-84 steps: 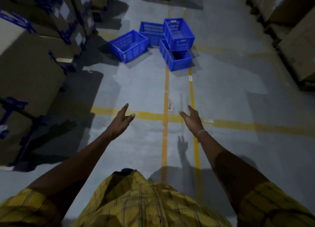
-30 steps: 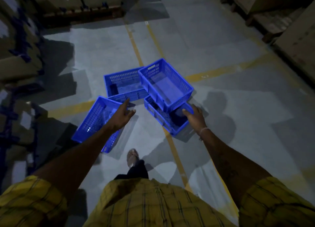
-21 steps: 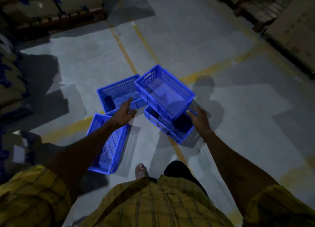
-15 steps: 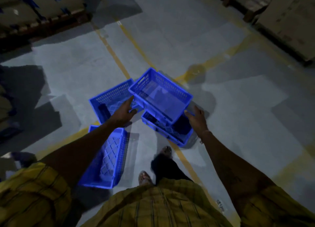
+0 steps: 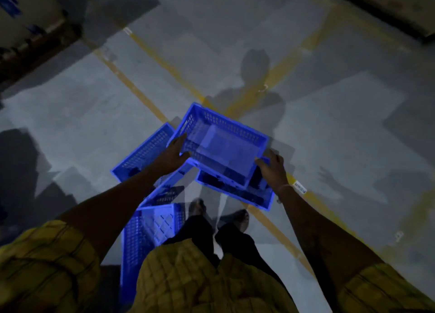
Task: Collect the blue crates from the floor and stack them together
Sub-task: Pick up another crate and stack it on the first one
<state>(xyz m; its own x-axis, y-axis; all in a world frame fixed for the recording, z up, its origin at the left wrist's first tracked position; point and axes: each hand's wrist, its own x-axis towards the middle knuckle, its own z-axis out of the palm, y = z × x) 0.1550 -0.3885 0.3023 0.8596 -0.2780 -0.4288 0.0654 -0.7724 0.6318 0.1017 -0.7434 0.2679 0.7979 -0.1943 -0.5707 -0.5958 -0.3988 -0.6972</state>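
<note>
Several blue crates lie on the grey floor before my feet. The top crate (image 5: 226, 145) rests askew on a lower crate (image 5: 256, 195). My left hand (image 5: 173, 156) grips the top crate's left rim, and my right hand (image 5: 270, 167) grips its near right corner. Another crate (image 5: 143, 152) sits to the left behind my left forearm. A fourth crate (image 5: 150, 232) lies nearest me at lower left, partly hidden by my shirt.
Yellow lines (image 5: 146, 96) cross the floor. A pallet of cartons (image 5: 35, 37) stands at the far left, and more stacked goods (image 5: 388, 9) at the far right. My feet (image 5: 219, 216) stand just in front of the crates. A small label (image 5: 299, 187) lies on the floor.
I have walked up to the crates and leaned over them. Both hands have gone from hovering beside the top crate to closing on its edges.
</note>
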